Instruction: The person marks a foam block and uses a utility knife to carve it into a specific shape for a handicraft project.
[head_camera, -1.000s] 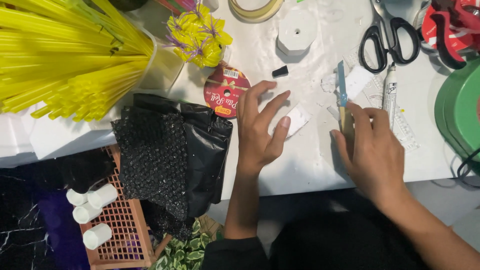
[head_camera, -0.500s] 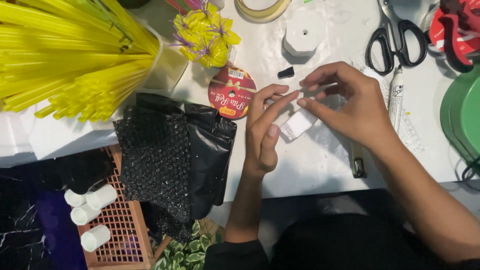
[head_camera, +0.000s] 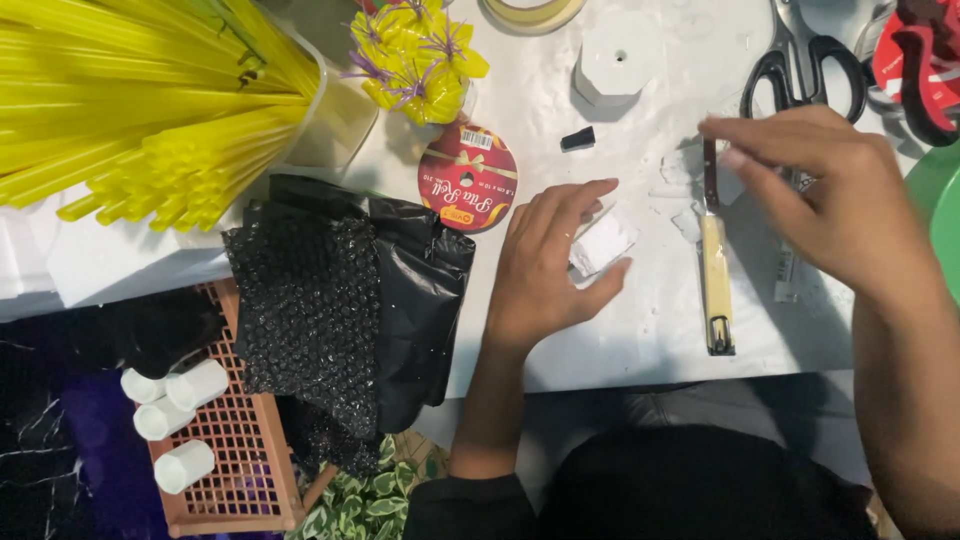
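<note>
1. My left hand (head_camera: 545, 265) lies flat on the white work surface (head_camera: 640, 340), fingers spread and slightly curled, pinning a small white foam block (head_camera: 603, 243) under the fingertips so it cannot slide.
2. My right hand (head_camera: 820, 205) hovers above the surface to the right. Its fingers are pinched narrow near the tip of a cream-handled craft knife (head_camera: 715, 260); motion blur hides whether they touch the blade or hold some small scrap, so I cannot tell.
3. The knife lies on the surface just right of the foam block, blade pointing away from me and handle toward me, within easy reach of the right hand.
4. White crumbs and shavings (head_camera: 690, 215) lie around the blade, suggesting that cutting happens here.
5. Black-handled scissors (head_camera: 800, 60) rest beyond the right hand.
6. A round red ribbon spool (head_camera: 467, 178) sits just left of the left hand, with yellow artificial flowers (head_camera: 415, 55) beyond it.
7. Black bubble wrap (head_camera: 320, 310) hangs over the surface's near-left edge, apart from the work spot.
8. Yellow plastic straws (head_camera: 130, 100) fill a clear container at far left, out of the way.
</note>
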